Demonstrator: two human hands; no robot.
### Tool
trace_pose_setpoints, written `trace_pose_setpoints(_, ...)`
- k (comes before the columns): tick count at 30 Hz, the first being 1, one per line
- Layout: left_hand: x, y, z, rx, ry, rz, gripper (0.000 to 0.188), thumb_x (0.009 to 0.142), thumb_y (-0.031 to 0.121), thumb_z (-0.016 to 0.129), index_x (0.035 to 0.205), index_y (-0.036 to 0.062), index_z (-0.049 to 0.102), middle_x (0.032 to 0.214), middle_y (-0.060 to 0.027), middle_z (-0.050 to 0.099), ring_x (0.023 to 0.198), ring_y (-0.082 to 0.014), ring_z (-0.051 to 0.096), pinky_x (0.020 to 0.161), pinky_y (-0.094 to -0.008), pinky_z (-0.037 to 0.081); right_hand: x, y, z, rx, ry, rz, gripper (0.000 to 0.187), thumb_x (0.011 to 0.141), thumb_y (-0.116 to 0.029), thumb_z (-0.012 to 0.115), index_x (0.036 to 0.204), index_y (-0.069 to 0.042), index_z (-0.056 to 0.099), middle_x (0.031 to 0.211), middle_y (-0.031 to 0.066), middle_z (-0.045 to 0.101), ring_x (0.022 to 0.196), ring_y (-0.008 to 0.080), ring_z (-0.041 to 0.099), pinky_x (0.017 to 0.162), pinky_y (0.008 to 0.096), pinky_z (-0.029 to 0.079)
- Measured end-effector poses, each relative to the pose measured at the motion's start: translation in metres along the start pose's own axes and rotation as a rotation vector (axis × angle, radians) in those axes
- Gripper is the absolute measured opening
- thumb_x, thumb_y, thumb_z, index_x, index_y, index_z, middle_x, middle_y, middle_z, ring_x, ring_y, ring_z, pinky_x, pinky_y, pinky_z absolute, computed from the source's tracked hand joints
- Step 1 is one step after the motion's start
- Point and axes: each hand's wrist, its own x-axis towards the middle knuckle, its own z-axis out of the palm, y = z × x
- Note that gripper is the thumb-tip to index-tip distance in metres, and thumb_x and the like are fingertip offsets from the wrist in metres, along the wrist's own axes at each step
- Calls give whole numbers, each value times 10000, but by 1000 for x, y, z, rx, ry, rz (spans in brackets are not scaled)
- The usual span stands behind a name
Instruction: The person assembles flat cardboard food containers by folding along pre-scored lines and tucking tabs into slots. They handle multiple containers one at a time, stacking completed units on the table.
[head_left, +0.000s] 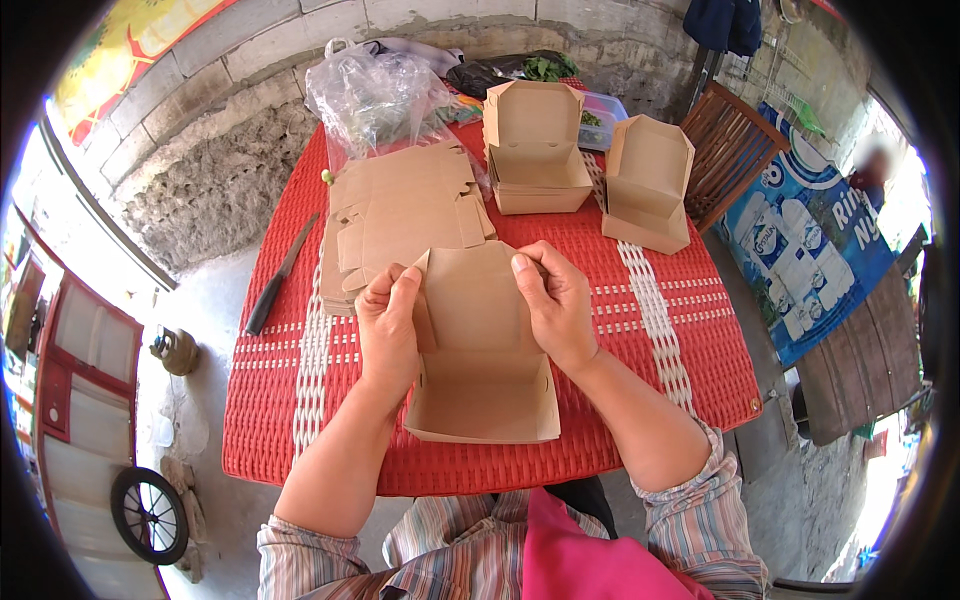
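A brown cardboard food box [485,405] stands at the table's near edge with its lid raised. My left hand [388,318] pinches the lid's left corner between thumb and fingers. At the lid's right corner, my right hand [556,300] grips in the same way. Just beyond lies a stack of flat, unfolded box blanks [400,210]. Folded boxes with raised lids, nested in a stack [540,185], stand at the back, and another open box [648,215] sits to their right.
A dark-handled knife [282,275] lies left of the blanks on the red woven table [300,410]. Clear plastic bags [375,95] and a plastic tub [603,115] are at the back. A wooden chair [730,150] stands at the far right.
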Motion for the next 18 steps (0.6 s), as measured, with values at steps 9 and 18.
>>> trace_pose_setpoints(9,-2,1,9,132,47,62,359,1008,151,594,674,65,497,680,111,412,658,-9,307,575,-216,258,0,-5,-1,-84,-16,-13,128,1013,-129,579,982,-10,616,679,-58,402,601,21,337,511,221,300)
trace_pose_setpoints(18,-2,-2,-4,202,-25,131,360,1008,120,570,675,82,438,672,95,359,657,-24,283,577,-243,240,1,-7,-2,-113,-72,-43,108,1001,-125,593,988,-21,618,680,-28,452,590,31,376,510,218,341)
